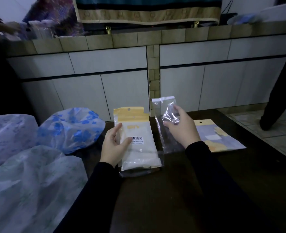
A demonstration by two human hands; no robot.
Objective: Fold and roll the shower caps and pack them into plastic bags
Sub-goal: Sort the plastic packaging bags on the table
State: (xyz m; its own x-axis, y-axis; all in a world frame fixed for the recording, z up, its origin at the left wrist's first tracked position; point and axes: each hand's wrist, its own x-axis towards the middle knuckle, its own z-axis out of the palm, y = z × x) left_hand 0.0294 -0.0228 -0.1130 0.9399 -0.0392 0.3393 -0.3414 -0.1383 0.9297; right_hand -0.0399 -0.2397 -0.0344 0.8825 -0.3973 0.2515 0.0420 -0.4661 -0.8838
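A dark table (181, 190) carries everything. On its left side lie three puffed shower caps: a pale one with faint green flowers (29, 182) nearest, another pale cap (7, 133) behind it, and a cap with blue flowers (71, 130) beside the hands.

In the middle, the left hand (114, 145) holds a stack of packed bags (137, 140) — thumb on the front, fingers curled behind the left edge. The long axis of the stack runs away from the person, with the yellow header and its hang hole at the far end. A white barcode label sits on the front; its small writing cannot be read.

The right hand (181, 130) pinches a clear empty bag (165, 121), standing upright with its white strip on top.

To the right, another packed bag with yellow header (219, 137) lies flat — header pointing away.
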